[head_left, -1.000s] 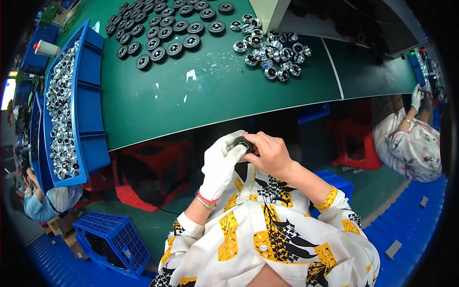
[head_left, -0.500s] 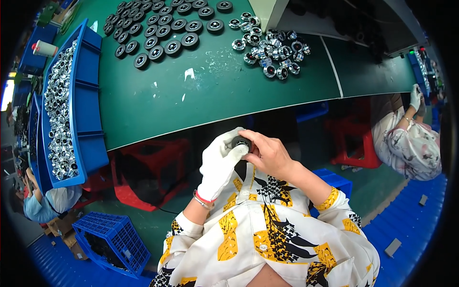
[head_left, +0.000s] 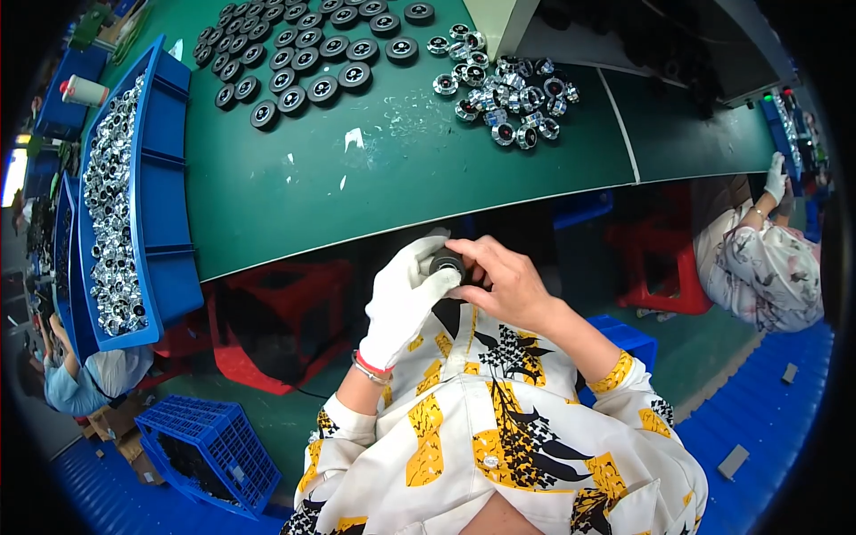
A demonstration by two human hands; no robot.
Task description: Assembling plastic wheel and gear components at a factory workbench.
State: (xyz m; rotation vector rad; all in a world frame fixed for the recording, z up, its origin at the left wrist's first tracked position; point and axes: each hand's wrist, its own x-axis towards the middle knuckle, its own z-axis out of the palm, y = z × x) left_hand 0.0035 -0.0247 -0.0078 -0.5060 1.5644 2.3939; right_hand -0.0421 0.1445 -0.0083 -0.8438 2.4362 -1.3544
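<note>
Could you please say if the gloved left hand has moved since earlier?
Yes, slightly: the left hand has shifted left, toward the nearest red stool.

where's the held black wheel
In the head view, the black wheel is near the centre, between the gloved left hand and bare right hand, nearer the person than the green table.

The gloved left hand (head_left: 401,296) and bare right hand (head_left: 510,283) grip a black round part (head_left: 448,261) in front of the green tabletop (head_left: 357,201). Black wheels (head_left: 306,60) occupy the tabletop's far left area; silver hubs (head_left: 511,86) lie piled right of its centre. A blue bin (head_left: 166,198) stands at its left end.
</note>
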